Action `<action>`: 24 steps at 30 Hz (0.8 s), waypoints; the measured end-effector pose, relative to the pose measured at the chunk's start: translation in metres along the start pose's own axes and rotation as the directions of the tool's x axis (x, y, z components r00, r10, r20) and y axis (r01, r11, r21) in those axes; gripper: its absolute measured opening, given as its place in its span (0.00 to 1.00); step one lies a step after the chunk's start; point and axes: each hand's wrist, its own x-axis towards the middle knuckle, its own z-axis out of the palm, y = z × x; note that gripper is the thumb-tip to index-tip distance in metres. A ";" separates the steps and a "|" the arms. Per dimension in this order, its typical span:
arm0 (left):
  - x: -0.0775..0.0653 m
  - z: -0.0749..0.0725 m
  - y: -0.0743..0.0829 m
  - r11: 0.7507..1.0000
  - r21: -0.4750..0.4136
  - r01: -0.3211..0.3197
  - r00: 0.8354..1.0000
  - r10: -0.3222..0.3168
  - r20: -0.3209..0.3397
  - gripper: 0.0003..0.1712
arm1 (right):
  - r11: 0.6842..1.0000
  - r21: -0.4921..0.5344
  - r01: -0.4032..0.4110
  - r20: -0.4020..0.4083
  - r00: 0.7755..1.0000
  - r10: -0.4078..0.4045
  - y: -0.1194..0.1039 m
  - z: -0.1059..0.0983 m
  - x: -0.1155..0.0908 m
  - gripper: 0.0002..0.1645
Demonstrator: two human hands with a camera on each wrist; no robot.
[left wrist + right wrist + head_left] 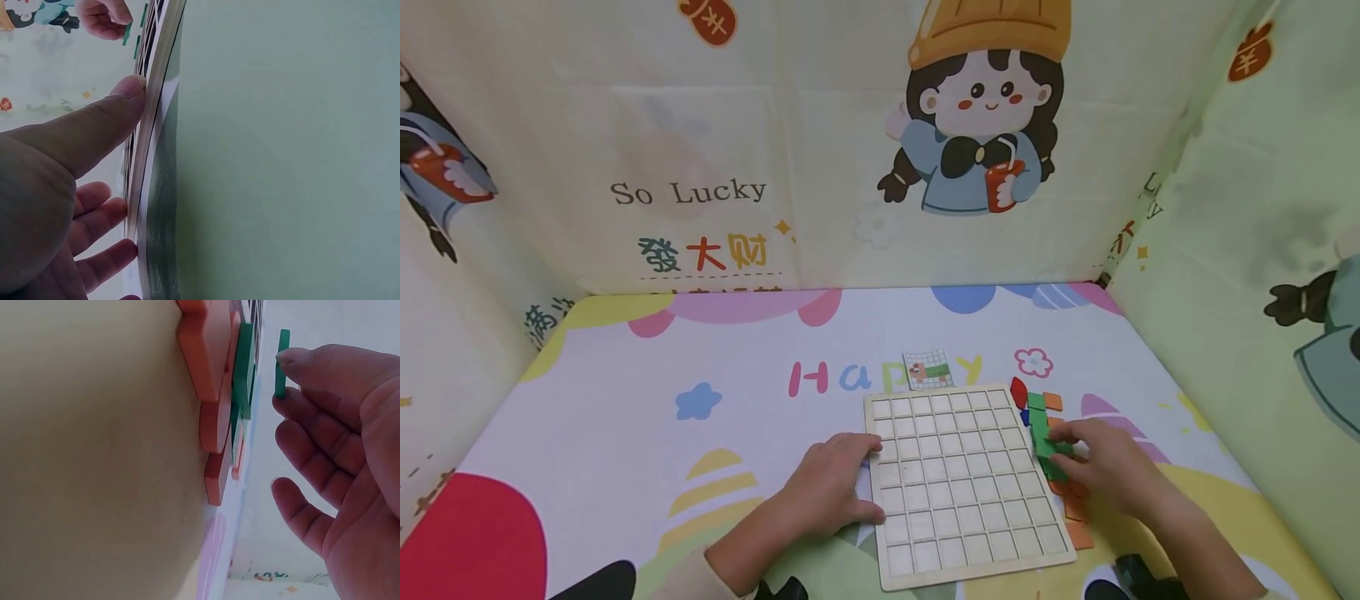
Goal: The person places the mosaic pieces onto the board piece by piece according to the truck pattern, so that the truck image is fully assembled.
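A pale wooden board with a grid of white squares (955,483) lies on the table. At its left edge is my left hand (827,485), thumb and fingertips spread along the rim; the left wrist view shows the thumb (128,94) against the board's side. Beyond the board's right side, my right hand (1112,471) pinches a thin green tile (282,365) between thumb and index finger, held just above the pile. Under it lie several green tiles (1037,421) and several orange pieces (1077,533), some overlapping. The other right fingers are loosely bent.
A small card with a coloured grid picture (928,369) lies behind the board. A red piece (1018,392) and a partly hidden blue piece (1025,417) sit by the board's upper right corner. Printed cloth walls (820,125) enclose the table's back and sides.
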 end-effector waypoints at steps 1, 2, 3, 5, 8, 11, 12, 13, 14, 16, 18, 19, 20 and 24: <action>0.000 0.000 0.000 1.000 -0.002 0.003 1.000 -0.003 0.001 0.44 | 1.000 -0.003 0.006 0.004 1.000 -0.006 -0.001 0.001 -0.001 0.15; 0.000 0.000 0.000 1.000 -0.003 0.004 1.000 -0.004 0.001 0.44 | 1.000 -0.005 0.005 0.009 1.000 -0.005 -0.002 0.002 -0.002 0.14; 0.000 0.000 0.000 1.000 -0.002 0.005 1.000 -0.005 0.000 0.44 | 1.000 -0.007 0.011 0.012 1.000 -0.011 -0.003 0.002 -0.002 0.14; 0.000 0.000 0.000 1.000 0.000 0.006 1.000 -0.006 0.000 0.44 | 1.000 -0.004 0.022 0.018 1.000 -0.022 -0.004 0.004 -0.004 0.13; 0.000 0.000 0.000 1.000 0.000 0.008 1.000 -0.008 -0.001 0.45 | 0.999 0.002 0.034 0.030 0.999 -0.034 -0.006 0.005 -0.006 0.14; 0.000 0.000 0.000 1.000 -0.005 0.010 1.000 -0.010 -0.002 0.44 | 0.999 0.015 0.033 0.042 0.999 -0.033 -0.008 0.007 -0.008 0.14; 0.000 0.000 0.001 1.000 -0.006 0.010 1.000 -0.010 -0.002 0.44 | 0.999 0.018 0.033 0.046 0.998 -0.033 -0.009 0.008 -0.009 0.15; -0.001 0.000 0.001 1.000 -0.006 0.009 1.000 -0.009 -0.002 0.44 | 0.999 0.022 0.033 0.047 0.998 -0.034 -0.009 0.009 -0.009 0.15; -0.001 -0.001 0.001 1.000 -0.006 0.009 1.000 -0.009 -0.002 0.44 | 0.999 0.023 0.035 0.048 0.998 -0.036 -0.010 0.009 -0.010 0.15; -0.001 -0.001 0.001 1.000 -0.007 0.009 1.000 -0.009 -0.002 0.44 | 0.999 0.025 0.039 0.049 0.998 -0.040 -0.010 0.010 -0.011 0.15; -0.001 -0.001 0.002 1.000 -0.007 0.010 1.000 -0.010 -0.001 0.44 | 0.998 0.024 0.054 0.051 0.997 -0.055 -0.011 0.011 -0.011 0.15; -0.001 -0.002 0.002 1.000 -0.008 0.011 1.000 -0.011 -0.001 0.44 | 0.998 0.022 0.061 0.052 0.997 -0.062 -0.011 0.011 -0.012 0.15; -0.001 -0.002 0.002 1.000 -0.009 0.013 1.000 -0.013 0.000 0.44 | 0.998 0.019 0.067 0.054 0.996 -0.068 -0.012 0.011 -0.012 0.15; -0.001 -0.001 0.002 1.000 -0.010 0.011 1.000 -0.011 -0.001 0.44 | 0.996 0.004 0.093 0.062 0.994 -0.093 -0.011 0.011 -0.013 0.15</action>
